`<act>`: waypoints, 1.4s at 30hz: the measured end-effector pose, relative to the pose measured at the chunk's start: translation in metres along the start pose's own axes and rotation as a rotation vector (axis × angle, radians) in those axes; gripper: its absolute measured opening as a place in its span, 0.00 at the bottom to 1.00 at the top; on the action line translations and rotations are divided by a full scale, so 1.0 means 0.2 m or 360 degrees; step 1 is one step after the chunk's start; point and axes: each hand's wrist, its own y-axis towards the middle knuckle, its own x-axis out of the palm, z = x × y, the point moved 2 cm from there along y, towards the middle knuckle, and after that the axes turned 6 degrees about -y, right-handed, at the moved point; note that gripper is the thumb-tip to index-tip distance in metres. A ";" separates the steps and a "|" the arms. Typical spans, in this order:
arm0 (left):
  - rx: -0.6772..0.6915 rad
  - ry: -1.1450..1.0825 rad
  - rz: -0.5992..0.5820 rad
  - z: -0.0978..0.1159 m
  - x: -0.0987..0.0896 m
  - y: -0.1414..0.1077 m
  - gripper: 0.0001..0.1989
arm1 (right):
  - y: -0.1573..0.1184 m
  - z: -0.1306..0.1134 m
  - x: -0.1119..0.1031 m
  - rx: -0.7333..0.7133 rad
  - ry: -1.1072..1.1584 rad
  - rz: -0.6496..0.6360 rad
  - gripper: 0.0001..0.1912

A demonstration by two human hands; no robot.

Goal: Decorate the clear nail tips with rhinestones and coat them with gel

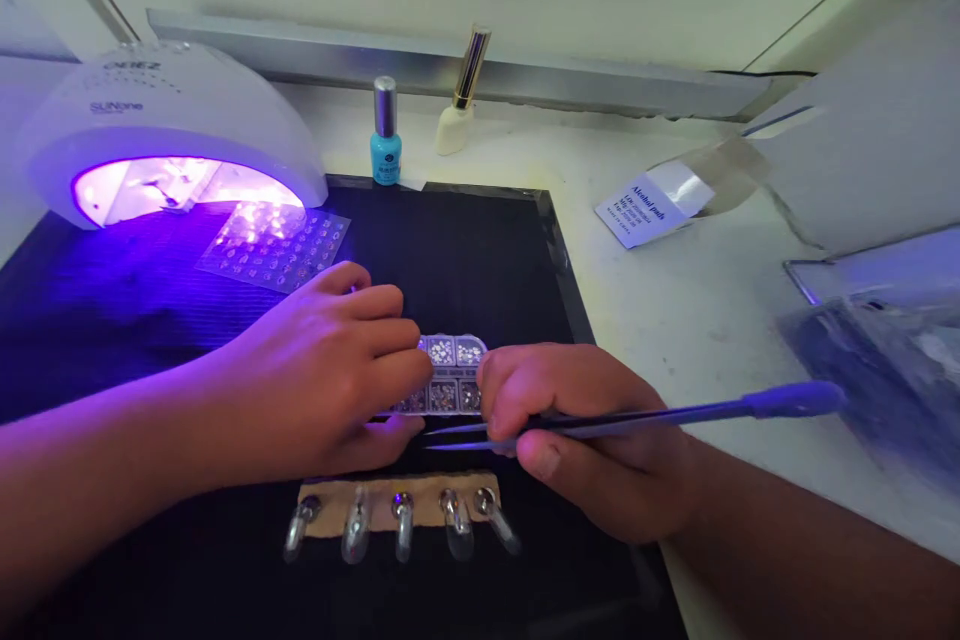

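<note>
My left hand (322, 370) curls around the left end of a compartmented case of rhinestones (450, 375), its fingers on the case and its thumb low by the near edge. My right hand (577, 440) grips a pair of slim dark tweezers with a blue end (645, 420), their tips pointing left just below the case. Its fingers touch the case's right end. Five clear false nails on a tan cardboard strip (394, 510) lie just below both hands.
A lit white UV nail lamp (165, 135) and a clear sheet of nail decorations (274, 245) sit on the black mat (465, 260). Behind stand a blue polish bottle (385, 135) and a gold-capped item (461, 95). An alcohol pad packet (645, 210) and a plastic bag (877, 360) lie right.
</note>
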 end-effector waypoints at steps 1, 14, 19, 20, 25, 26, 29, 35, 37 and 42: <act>-0.0001 -0.0021 0.0014 0.00 0.00 0.00 0.12 | 0.00 0.00 0.00 0.0007 0.0005 -0.0010 0.14; -0.0256 -0.0671 -0.0103 -0.05 -0.02 0.02 0.13 | 0.00 -0.05 0.01 -0.0054 -0.0305 -0.0022 0.13; -0.0252 -0.0679 -0.0058 -0.06 -0.01 0.02 0.13 | 0.01 -0.07 0.01 0.0011 -0.0456 -0.0046 0.12; -0.0248 -0.0681 -0.0049 -0.06 -0.01 0.02 0.13 | 0.00 -0.08 0.01 0.0013 -0.0490 -0.0064 0.12; -0.0259 -0.0696 -0.0052 -0.06 0.00 0.03 0.14 | 0.02 -0.11 0.02 0.0039 -0.0601 -0.0122 0.06; -0.0262 -0.0696 -0.0054 -0.06 0.00 0.03 0.14 | 0.02 -0.11 0.02 0.0056 -0.0607 -0.0122 0.06; -0.0247 -0.0702 -0.0023 -0.07 0.00 0.03 0.14 | 0.05 -0.13 0.03 0.0092 -0.0626 -0.0164 0.07; -0.0187 -0.0691 0.0047 -0.09 0.01 0.03 0.13 | 0.10 -0.17 0.05 0.0147 -0.0751 -0.0234 0.12; -0.0164 -0.0706 0.0046 -0.11 0.01 0.03 0.12 | 0.13 -0.17 0.05 0.0155 -0.0759 -0.0243 0.13; -0.0088 -0.0736 0.0093 -0.15 0.03 0.00 0.11 | 0.19 -0.21 0.04 0.0208 -0.0571 -0.0136 0.12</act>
